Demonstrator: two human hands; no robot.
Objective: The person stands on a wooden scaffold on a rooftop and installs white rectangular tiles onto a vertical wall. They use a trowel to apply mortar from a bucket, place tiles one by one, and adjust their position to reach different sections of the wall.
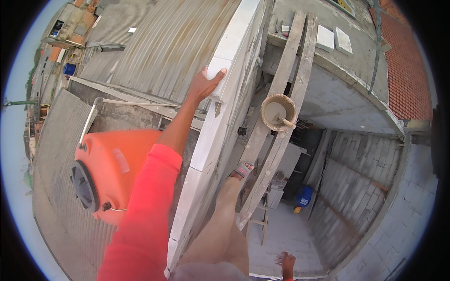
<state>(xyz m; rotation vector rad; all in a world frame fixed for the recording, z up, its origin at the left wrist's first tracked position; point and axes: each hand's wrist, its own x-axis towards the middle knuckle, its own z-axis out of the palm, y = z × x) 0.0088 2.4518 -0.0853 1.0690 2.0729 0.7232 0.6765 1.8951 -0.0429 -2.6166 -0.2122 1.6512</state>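
Note:
My left hand [206,84] reaches forward from a red sleeve and grips the end of a white block [224,65] on top of the wall. Its thumb lies over the block's upper face, while the other fingers are partly hidden along the left side. Below that block, the wall's course of white blocks [202,150] runs back toward me. Low in the picture, my right hand [286,265] hangs away from everything with its fingers apart, holding nothing. A bucket [265,119] of grey mix stands on the planks ahead, with a tool's handle [287,123] leaning over its rim.
My sandalled foot [243,169] stands on two narrow planks [300,79] spanning a deep drop. Far below are a floor [286,234] and a blue container [303,196]. An orange tank [117,145] sits left of the wall. Two white blocks [326,38] lie on the far slab.

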